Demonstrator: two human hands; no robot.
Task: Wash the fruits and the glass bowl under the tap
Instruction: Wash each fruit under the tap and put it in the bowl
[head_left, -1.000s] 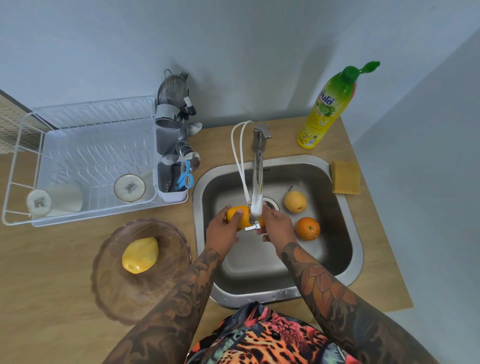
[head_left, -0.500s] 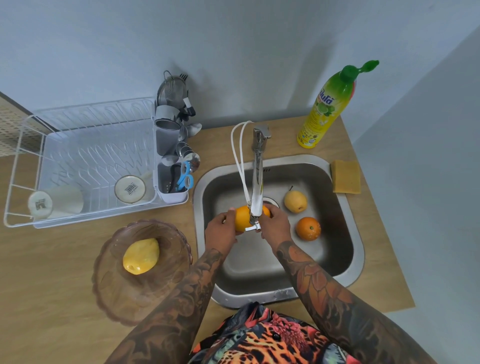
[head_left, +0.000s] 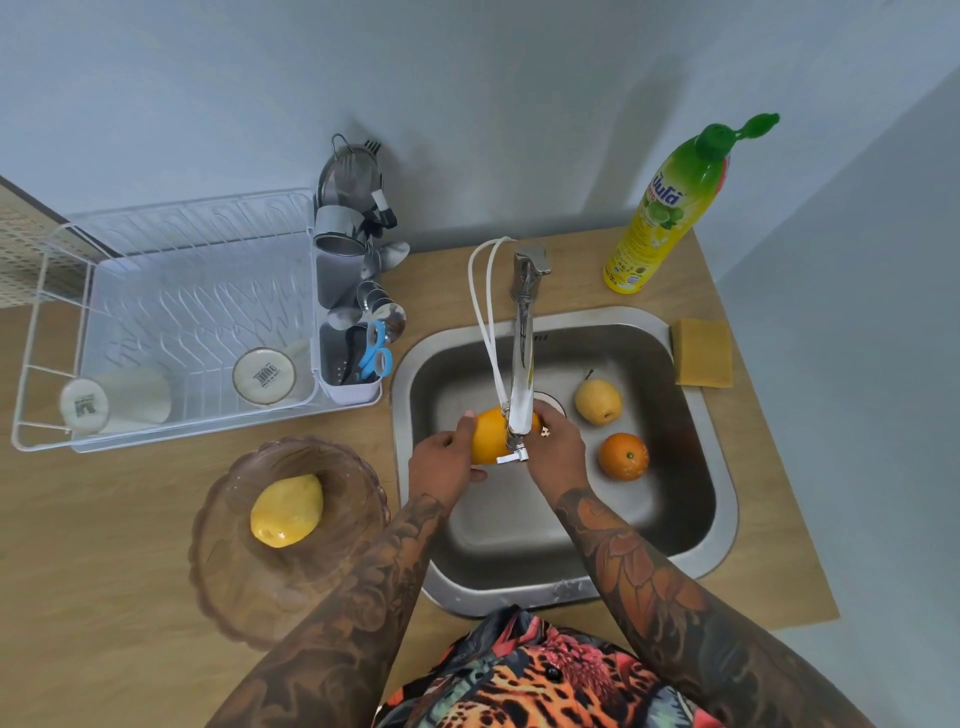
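Both hands hold an orange fruit (head_left: 488, 434) under the spout of the tap (head_left: 522, 358), over the steel sink (head_left: 722, 499). My left hand (head_left: 444, 465) grips its left side and my right hand (head_left: 556, 452) cups its right side. A yellow pear (head_left: 597, 401) and a second orange (head_left: 623, 456) lie on the sink floor to the right. The brown glass bowl (head_left: 332, 577) stands on the counter left of the sink with a yellow mango (head_left: 285, 510) inside it.
A white dish rack (head_left: 171, 312) with two upturned cups and a cutlery holder (head_left: 353, 332) stands at the back left. A dish soap bottle (head_left: 670, 213) and a yellow sponge (head_left: 701, 352) are at the back right of the wooden counter (head_left: 78, 571).
The orange in my hands has shifted right, from left of the spout to directly under it, and both hands have closed in around it.
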